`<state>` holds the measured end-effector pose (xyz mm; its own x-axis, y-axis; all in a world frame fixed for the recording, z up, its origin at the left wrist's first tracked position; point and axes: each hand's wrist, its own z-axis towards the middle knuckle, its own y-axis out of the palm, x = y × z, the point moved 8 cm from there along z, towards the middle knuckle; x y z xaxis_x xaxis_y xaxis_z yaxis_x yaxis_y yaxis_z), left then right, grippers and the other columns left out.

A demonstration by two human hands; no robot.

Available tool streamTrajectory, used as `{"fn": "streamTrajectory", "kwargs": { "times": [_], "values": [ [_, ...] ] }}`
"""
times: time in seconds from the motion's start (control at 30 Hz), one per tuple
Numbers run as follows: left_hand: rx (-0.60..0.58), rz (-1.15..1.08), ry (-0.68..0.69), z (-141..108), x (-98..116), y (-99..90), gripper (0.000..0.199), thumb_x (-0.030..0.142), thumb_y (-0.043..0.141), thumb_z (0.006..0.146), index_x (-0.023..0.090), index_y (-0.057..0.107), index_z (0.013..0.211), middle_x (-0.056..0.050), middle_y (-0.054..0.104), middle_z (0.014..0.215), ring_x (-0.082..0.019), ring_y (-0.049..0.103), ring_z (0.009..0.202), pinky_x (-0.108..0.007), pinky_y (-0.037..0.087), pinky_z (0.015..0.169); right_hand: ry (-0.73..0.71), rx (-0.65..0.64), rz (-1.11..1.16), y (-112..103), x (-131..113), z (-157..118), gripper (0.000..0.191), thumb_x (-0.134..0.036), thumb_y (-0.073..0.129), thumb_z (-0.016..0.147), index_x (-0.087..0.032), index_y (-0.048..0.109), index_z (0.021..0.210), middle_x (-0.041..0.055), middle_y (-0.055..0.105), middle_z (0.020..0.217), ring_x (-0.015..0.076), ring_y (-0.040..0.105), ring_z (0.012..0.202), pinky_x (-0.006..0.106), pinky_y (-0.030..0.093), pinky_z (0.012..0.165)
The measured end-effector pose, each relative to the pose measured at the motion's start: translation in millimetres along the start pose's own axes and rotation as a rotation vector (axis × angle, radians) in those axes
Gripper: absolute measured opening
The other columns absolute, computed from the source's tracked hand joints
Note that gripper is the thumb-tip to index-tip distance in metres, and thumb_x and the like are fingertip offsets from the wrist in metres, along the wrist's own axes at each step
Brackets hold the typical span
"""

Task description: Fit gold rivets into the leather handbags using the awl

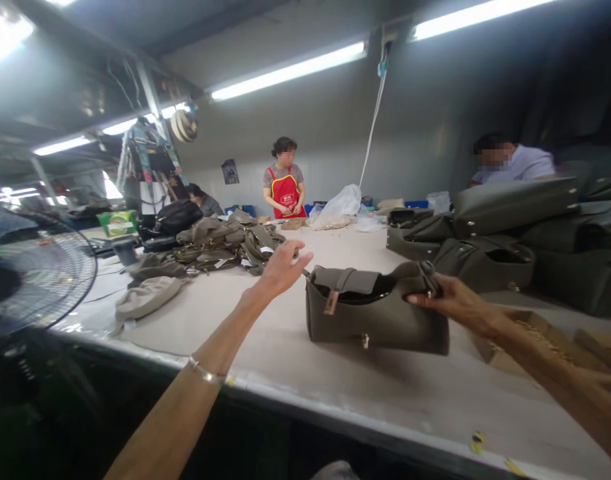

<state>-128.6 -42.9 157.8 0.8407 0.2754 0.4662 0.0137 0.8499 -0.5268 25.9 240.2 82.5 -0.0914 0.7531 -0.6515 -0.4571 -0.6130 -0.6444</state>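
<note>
A dark olive handbag (380,320) is at the middle of the worktable (185,327), its top opening showing. Its flap strap (352,280) lies over the opening and ends in a copper-coloured metal plate. A small metal clasp sits low on the front. My right hand (448,300) is closed on the bag's upper right side, thumb in front. Left of the bag, my left hand (284,270) is raised with its fingers apart and nothing in it. A bracelet circles that wrist.
Several olive bags (485,260) are stacked at the right. Cardboard boxes (550,340) of small gold-coloured parts stand below them. Fabric pieces (220,243) are heaped at the left near a fan (40,267). One person in a red apron (288,195) stands across the table; others work farther off.
</note>
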Motion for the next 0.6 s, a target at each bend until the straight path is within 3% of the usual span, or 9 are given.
{"fn": "streamTrajectory", "kwargs": {
  "times": [0.1,0.2,0.27,0.33,0.43,0.5,0.53,0.6],
  "values": [
    [0.042,-0.033,-0.170,-23,-66,14.5,0.022,0.032,0.057,0.079,0.014,0.066,0.090,-0.013,0.069,0.094,-0.025,0.062,0.090,-0.035,0.048,0.079,0.175,0.006,0.124,18,35,-20,0.058,-0.060,0.067,0.070,-0.013,0.065,0.105,0.0107,0.068,0.099,0.0312,0.061,0.101,0.041,0.048,0.089],
    [0.050,-0.091,-0.222,-36,-91,29.9,0.021,0.035,0.056,0.079,0.017,0.067,0.084,-0.009,0.070,0.087,-0.023,0.063,0.082,-0.031,0.048,0.071,0.222,0.058,0.152,28,30,-29,0.055,-0.057,0.069,0.068,-0.012,0.066,0.099,0.0107,0.069,0.096,0.0299,0.061,0.097,0.039,0.049,0.086],
    [0.107,-0.112,-0.232,-36,-84,28.2,0.028,0.038,0.051,0.083,0.016,0.066,0.094,-0.010,0.069,0.095,-0.023,0.062,0.086,-0.031,0.048,0.072,0.213,0.055,0.188,38,15,-29,0.049,-0.052,0.072,0.066,-0.012,0.066,0.095,0.0095,0.069,0.092,0.0277,0.061,0.093,0.036,0.051,0.082],
    [0.192,-0.109,-0.162,-31,-59,18.0,0.031,0.038,0.047,0.087,0.015,0.063,0.101,-0.011,0.066,0.103,-0.023,0.060,0.095,-0.033,0.048,0.080,0.185,0.023,0.264,50,2,-25,0.045,-0.047,0.072,0.067,-0.013,0.065,0.095,0.0080,0.068,0.092,0.0249,0.061,0.090,0.033,0.051,0.079],
    [0.289,-0.067,0.186,-25,4,-0.2,0.022,0.029,0.046,0.090,0.016,0.062,0.097,-0.010,0.063,0.107,-0.021,0.056,0.106,-0.034,0.043,0.097,0.159,-0.011,0.334,66,-4,-23,0.043,-0.046,0.070,0.070,-0.012,0.065,0.096,0.0066,0.067,0.091,0.0224,0.060,0.087,0.033,0.050,0.079],
    [0.316,-0.051,0.362,-26,29,-9.1,0.023,0.023,0.041,0.092,0.015,0.062,0.099,-0.009,0.063,0.109,-0.020,0.054,0.110,-0.035,0.040,0.103,0.164,0.011,0.336,68,2,-26,0.041,-0.046,0.069,0.072,-0.012,0.066,0.095,0.0065,0.067,0.089,0.0228,0.061,0.086,0.035,0.050,0.080],
    [0.330,-0.057,0.362,-25,29,-14.0,0.025,0.021,0.038,0.093,0.015,0.061,0.102,-0.010,0.063,0.111,-0.019,0.054,0.111,-0.035,0.039,0.104,0.168,0.023,0.340,68,6,-27,0.040,-0.047,0.069,0.073,-0.013,0.067,0.094,0.0068,0.067,0.090,0.0236,0.061,0.086,0.036,0.051,0.081],
    [0.394,-0.095,0.209,-23,2,-27.0,0.030,0.022,0.035,0.094,0.015,0.061,0.107,-0.009,0.063,0.112,-0.020,0.055,0.111,-0.034,0.041,0.102,0.178,0.044,0.339,66,15,-28,0.037,-0.048,0.068,0.074,-0.015,0.069,0.091,0.0077,0.068,0.091,0.0256,0.061,0.089,0.038,0.051,0.083]
  ]
}}
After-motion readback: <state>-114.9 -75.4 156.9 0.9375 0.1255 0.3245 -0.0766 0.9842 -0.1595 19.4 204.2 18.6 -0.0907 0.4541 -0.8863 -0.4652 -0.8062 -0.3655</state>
